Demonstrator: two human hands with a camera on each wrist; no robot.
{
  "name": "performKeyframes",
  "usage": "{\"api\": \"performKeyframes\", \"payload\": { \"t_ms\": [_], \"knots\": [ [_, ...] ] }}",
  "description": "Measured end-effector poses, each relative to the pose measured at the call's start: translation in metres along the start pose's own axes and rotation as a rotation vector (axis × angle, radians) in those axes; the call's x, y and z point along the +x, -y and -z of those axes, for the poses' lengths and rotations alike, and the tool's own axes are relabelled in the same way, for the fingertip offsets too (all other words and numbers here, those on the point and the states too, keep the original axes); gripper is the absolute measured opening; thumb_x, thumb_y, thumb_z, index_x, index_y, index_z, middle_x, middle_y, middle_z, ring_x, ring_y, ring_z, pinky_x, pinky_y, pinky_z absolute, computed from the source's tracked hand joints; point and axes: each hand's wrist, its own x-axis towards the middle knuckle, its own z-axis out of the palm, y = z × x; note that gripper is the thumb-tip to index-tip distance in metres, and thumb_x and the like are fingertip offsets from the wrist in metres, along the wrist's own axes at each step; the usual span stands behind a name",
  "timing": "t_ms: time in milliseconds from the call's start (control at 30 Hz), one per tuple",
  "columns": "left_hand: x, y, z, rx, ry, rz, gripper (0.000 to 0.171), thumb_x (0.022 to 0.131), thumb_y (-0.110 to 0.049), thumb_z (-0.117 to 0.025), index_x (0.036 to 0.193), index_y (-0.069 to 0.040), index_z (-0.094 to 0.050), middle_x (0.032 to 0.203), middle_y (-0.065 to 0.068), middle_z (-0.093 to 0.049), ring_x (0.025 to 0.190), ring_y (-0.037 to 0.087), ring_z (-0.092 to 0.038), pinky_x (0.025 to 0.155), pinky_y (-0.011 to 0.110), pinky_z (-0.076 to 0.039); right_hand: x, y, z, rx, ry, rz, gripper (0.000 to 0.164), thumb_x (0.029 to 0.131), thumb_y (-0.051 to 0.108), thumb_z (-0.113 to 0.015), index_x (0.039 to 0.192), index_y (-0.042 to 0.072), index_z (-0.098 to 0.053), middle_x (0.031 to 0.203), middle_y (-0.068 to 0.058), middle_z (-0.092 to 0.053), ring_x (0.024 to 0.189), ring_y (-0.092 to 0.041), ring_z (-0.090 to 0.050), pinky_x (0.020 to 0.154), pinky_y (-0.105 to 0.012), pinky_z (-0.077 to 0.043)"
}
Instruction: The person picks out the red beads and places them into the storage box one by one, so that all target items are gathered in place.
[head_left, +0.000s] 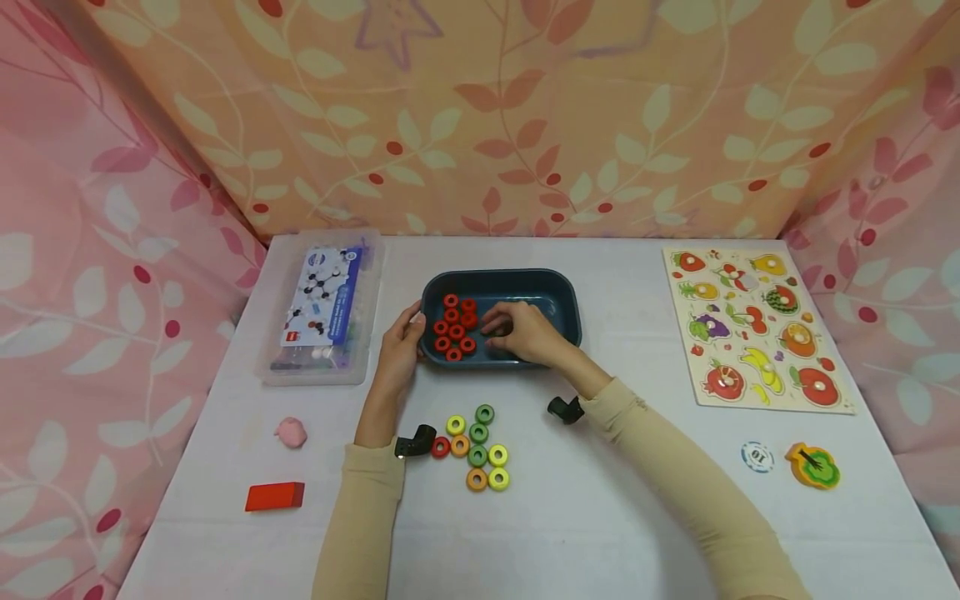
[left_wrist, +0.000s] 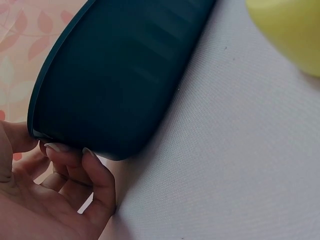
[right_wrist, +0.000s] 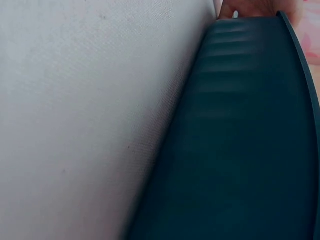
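Observation:
A dark blue tray (head_left: 566, 312) stands on the table, with several red rings (head_left: 456, 332) gathered in its left half. My left hand (head_left: 400, 350) grips the tray's left end. In the left wrist view, the thumb is at the rim and the curled fingers (left_wrist: 100, 177) touch the outer wall. Over the rim reaches my right hand (head_left: 525, 331), its bent fingers inside the tray, just right of the red rings. A gap shows between its thumb and forefinger, and I see nothing held there. The tray's side hides these fingers from the right wrist view.
Several green, yellow and orange rings (head_left: 477, 456) and one red lie before the tray. At left are a clear-lidded box (head_left: 322, 304), a pink figure (head_left: 291, 432) and a red block (head_left: 274, 497). At right are a fruit puzzle board (head_left: 757, 329), a chip (head_left: 757, 457) and a tree piece (head_left: 813, 467).

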Motion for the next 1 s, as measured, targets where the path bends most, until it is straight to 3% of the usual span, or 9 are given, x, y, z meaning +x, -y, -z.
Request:
{"api": "performKeyframes", "payload": {
  "t_ms": [367,533,700,867,1000],
  "knots": [
    [-0.001,0.003,0.001,0.028,0.000,-0.018,0.043,0.106,-0.032,-0.050,0.148,-0.023,-0.051,0.102,0.012,-0.055,0.065,0.009,-0.047,0.064,0.025,-0.045,-0.015,0.008,0.001,0.016,-0.056,0.139,0.023,0.089,0.011,-0.076,0.110,0.003,-0.070,0.088,0.002,-0.069,0.083,-0.013,-0.062,0.074,-0.030,-0.050],
    [0.001,0.002,0.002,0.023,0.002,-0.018,0.043,0.106,-0.034,-0.049,0.148,-0.024,-0.051,0.101,0.012,-0.055,0.065,0.009,-0.048,0.064,0.026,-0.045,-0.031,0.028,0.002,0.038,-0.037,0.258,0.018,0.088,0.011,-0.077,0.104,0.007,-0.071,0.084,0.002,-0.068,0.077,-0.012,-0.061,0.070,-0.035,-0.052],
    [-0.001,-0.004,0.002,0.005,0.013,0.003,0.043,0.106,-0.030,-0.049,0.148,-0.021,-0.051,0.100,0.016,-0.054,0.064,0.009,-0.049,0.066,0.031,-0.046,-0.049,0.044,-0.012,0.047,0.062,0.345,0.018,0.086,0.012,-0.079,0.102,0.014,-0.071,0.081,0.006,-0.067,0.073,-0.007,-0.058,0.067,-0.036,-0.052],
    [-0.002,-0.008,0.003,-0.025,0.041,0.015,0.044,0.107,-0.025,-0.048,0.150,-0.014,-0.048,0.107,0.025,-0.055,0.063,0.010,-0.050,0.067,0.035,-0.046,-0.064,0.050,-0.041,-0.031,0.223,0.323,0.022,0.086,0.019,-0.080,0.106,0.015,-0.072,0.089,0.005,-0.066,0.080,-0.011,-0.059,0.071,-0.030,-0.051],
    [0.000,-0.003,0.003,-0.022,0.029,0.007,0.044,0.106,-0.030,-0.049,0.149,-0.019,-0.050,0.104,0.019,-0.056,0.063,0.009,-0.050,0.065,0.030,-0.045,-0.072,0.048,-0.064,-0.178,0.264,0.268,0.028,0.082,0.028,-0.084,0.107,0.019,-0.074,0.103,0.005,-0.061,0.096,-0.011,-0.054,0.080,-0.026,-0.048]
  ]
}}
